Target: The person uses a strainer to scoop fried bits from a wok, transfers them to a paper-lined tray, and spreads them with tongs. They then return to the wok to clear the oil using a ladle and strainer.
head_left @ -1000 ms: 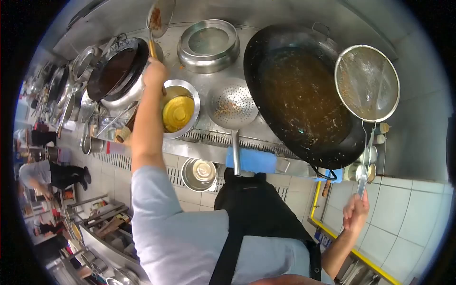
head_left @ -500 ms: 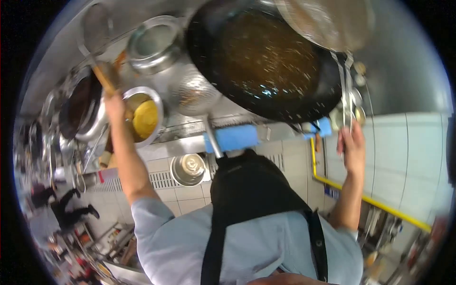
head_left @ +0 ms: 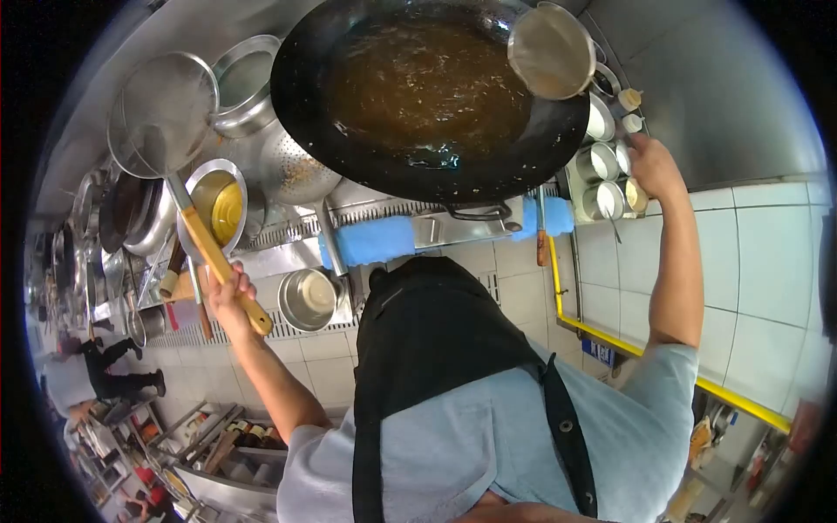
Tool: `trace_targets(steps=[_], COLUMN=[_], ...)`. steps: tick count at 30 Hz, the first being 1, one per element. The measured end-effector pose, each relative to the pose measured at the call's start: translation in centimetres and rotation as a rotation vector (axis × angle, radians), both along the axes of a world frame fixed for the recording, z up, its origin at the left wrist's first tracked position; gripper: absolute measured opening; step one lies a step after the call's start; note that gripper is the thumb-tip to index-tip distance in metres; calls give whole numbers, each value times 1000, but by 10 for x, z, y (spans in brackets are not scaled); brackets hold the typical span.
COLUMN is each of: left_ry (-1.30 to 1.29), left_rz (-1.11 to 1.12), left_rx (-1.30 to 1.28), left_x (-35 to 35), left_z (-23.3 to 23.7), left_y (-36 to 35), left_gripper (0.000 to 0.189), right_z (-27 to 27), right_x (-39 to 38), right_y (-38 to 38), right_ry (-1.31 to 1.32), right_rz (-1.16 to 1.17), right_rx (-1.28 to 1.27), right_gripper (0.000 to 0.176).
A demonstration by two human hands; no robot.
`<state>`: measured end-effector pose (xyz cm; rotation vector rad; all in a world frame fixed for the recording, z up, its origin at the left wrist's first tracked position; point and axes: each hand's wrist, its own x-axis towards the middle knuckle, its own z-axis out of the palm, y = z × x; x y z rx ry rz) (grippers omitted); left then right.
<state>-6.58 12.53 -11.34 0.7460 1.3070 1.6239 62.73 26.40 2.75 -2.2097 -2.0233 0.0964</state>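
Note:
My left hand (head_left: 228, 301) is closed around the wooden handle of a round wire-mesh strainer (head_left: 164, 113). The mesh is raised over the left of the stove, near a steel bowl with yellow liquid (head_left: 216, 209). On the right, my right hand (head_left: 658, 166) is closed beside the seasoning containers (head_left: 603, 162). A smaller fine-mesh strainer (head_left: 551, 50) hangs above the right rim of a large black wok (head_left: 418, 179); its handle toward my right hand is hard to make out. Brown, bubbling liquid with small bits fills the wok.
A perforated ladle (head_left: 296, 170) rests left of the wok, handle toward me. Steel pots (head_left: 244, 83) stand behind it. Blue cloths (head_left: 375, 241) lie along the front edge. A steel pot (head_left: 307, 299) sits below. Another person (head_left: 105, 370) is at far left.
The left strainer has swung nearer and its handle end has dropped toward me. My right hand has moved up beside the containers, and the right strainer now appears smaller, over the wok's rim.

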Motion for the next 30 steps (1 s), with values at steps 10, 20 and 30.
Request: trace_targets(steps=[10,20,30], left_ry=[-248,-549,-429], left_rz=[110,91,11], left_rx=[-36,32,-130], left_x=[48,40,-6], left_z=[-36,-70,-97], left_y=[-76,-110,-131], left_gripper=[42,55,55], right_z=[-18,-36,-40], right_x=[-55,-115,-145], right_y=[2,-21,-21], right_ry=[616,909,1193], right_rz=[15,111,120], right_rx=[-595,-754,-740], right_gripper=[29,29,17])
